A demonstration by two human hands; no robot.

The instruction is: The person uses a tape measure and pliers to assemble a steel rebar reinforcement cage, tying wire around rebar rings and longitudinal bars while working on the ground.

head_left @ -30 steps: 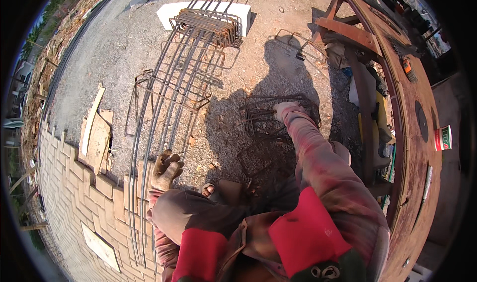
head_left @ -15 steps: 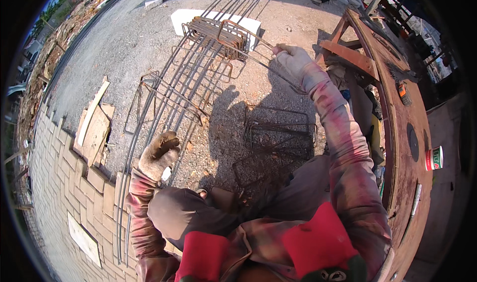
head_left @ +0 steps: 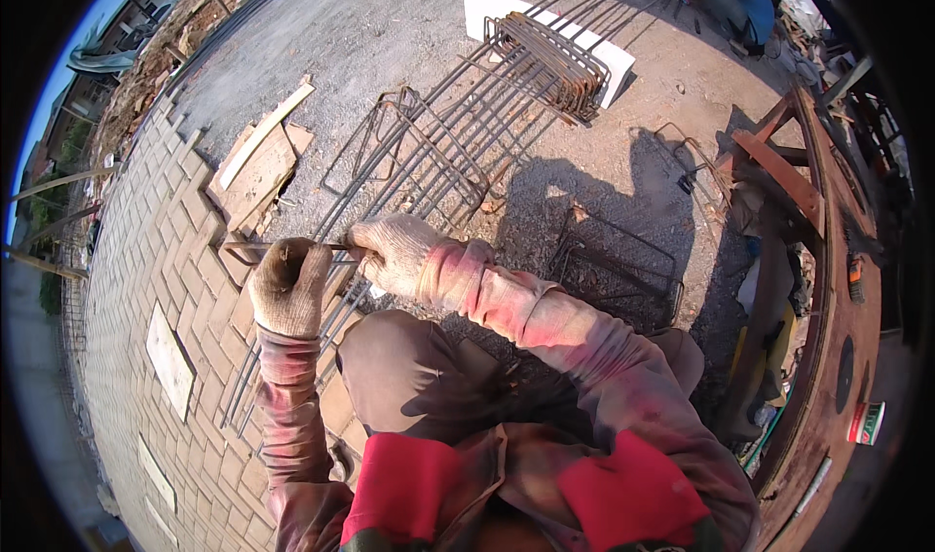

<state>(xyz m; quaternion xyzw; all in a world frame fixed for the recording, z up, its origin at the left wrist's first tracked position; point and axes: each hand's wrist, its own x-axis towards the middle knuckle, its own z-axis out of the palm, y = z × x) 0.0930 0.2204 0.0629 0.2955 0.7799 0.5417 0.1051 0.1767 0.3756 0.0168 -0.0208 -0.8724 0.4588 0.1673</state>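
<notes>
My left hand (head_left: pixel 290 284), in a worn knitted glove with a dark palm, is closed on a thin brownish rod (head_left: pixel 242 245). My right hand (head_left: pixel 394 250), in a pale glove, meets it from the right, its fingers pinched at the rod's other end; the exact grip is hidden. Below and beyond my hands, long steel rebars (head_left: pixel 429 148) run away from me. A bent rectangular stirrup (head_left: pixel 394 128) leans across them. Farther off, a stack of rusty stirrups (head_left: pixel 550 60) rests over the bars beside a white block (head_left: pixel 616 62).
More wire frames (head_left: pixel 623 265) lie in my shadow. Another bent stirrup (head_left: pixel 696 167) is near the rusty-topped bench (head_left: pixel 828 406), which holds a tape measure (head_left: pixel 855 279) and a cup (head_left: pixel 865 423). Wooden boards (head_left: pixel 258 167) lie beside paving bricks (head_left: pixel 195 289). A person in blue (head_left: pixel 735 2) crouches far right.
My right hand has left the stirrup it held out by the stack and come in beside my left hand. A thin rod now shows between them. The view has swung left.
</notes>
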